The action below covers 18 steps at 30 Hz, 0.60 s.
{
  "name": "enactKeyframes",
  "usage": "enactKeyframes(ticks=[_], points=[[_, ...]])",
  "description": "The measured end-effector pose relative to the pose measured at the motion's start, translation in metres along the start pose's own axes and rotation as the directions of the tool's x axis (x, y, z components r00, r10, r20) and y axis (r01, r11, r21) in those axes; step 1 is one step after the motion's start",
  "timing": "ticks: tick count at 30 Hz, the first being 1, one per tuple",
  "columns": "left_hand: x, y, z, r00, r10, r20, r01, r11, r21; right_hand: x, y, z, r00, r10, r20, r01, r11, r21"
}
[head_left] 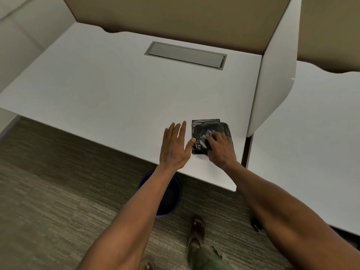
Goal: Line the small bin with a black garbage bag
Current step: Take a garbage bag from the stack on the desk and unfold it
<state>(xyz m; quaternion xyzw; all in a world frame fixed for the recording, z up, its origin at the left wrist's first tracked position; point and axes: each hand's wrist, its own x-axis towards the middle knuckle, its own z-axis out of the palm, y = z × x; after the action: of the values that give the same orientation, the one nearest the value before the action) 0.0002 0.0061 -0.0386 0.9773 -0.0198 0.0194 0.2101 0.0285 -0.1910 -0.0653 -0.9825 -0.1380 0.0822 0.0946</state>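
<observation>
A folded stack of black garbage bags (206,129) lies near the front right corner of the white desk (109,94). My right hand (221,149) rests on the stack with curled fingers pinching the top bag's plastic. My left hand (175,147) lies flat and open on the desk just left of the stack, its thumb touching the stack's edge. The small dark blue bin (171,193) stands on the floor under the desk's front edge, partly hidden by my left forearm.
A grey cable hatch (186,55) is set into the back of the desk. A white divider panel (272,75) rises on the right, with a second desk (311,143) beyond. Grey carpet (58,191) covers the floor; my sandalled foot (196,232) stands near the bin.
</observation>
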Motion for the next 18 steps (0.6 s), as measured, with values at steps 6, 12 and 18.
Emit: enactKeyframes(ticks=[6, 12, 18], points=[[0.002, 0.0, -0.003, 1.0, -0.004, 0.001, 0.004, 0.999, -0.038, 0.002, -0.003, -0.015, 0.97, 0.068, -0.232, -0.016, 0.975, 0.222], [0.001, 0.009, -0.011, 1.0, -0.011, 0.017, 0.013, 0.991, -0.132, 0.003, -0.005, -0.049, 0.894, 0.24, -0.378, -0.021, 0.865, 0.501], [0.002, 0.017, -0.033, 0.995, -0.039, 0.087, 0.062, 0.958, -0.281, -0.007, 0.005, -0.096, 0.944, 0.052, -0.325, 0.151, 0.808, 0.57]])
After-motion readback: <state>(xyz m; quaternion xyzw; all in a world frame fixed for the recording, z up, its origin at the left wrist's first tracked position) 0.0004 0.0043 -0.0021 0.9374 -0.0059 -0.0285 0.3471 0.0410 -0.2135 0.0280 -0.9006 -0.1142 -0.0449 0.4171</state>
